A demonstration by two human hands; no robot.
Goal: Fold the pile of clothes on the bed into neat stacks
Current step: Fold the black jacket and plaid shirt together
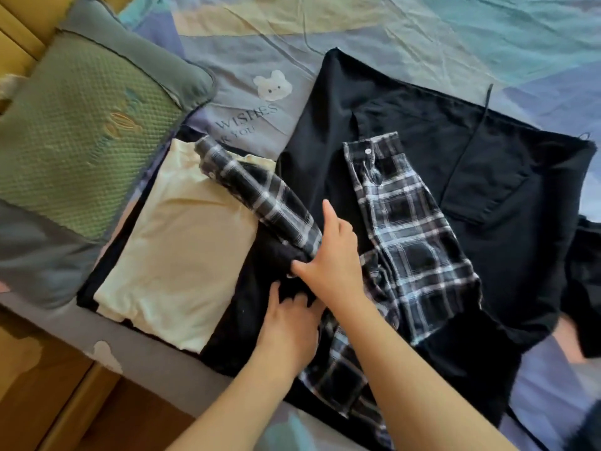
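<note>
The plaid shirt [403,229] lies spread over a large black garment [507,177] in the middle of the bed [422,43]; one plaid sleeve [260,187] runs out to the left across a folded cream top [175,242], which sits on a dark folded stack at the near-left edge, just beside the green pillow [81,125]. The right hand [335,255] rests where the sleeve meets the body, thumb spread left and pressing the cloth, forefinger pointing far; whether the other fingers curl round the fabric I cannot tell. The left hand [289,320] lies just near of it with fingers bent into the dark cloth, seemingly bunching it, though the grip itself is hard to see. The step in hand looks like bringing the sleeve in over the shirt; to do it well, pin the shoulder seam with one hand, lift the sleeve clear of the cream top so that stack is not dragged askew, lay it flat along the body, then smooth outward before folding further; more dark clothes [585,288] wait at the right.
</note>
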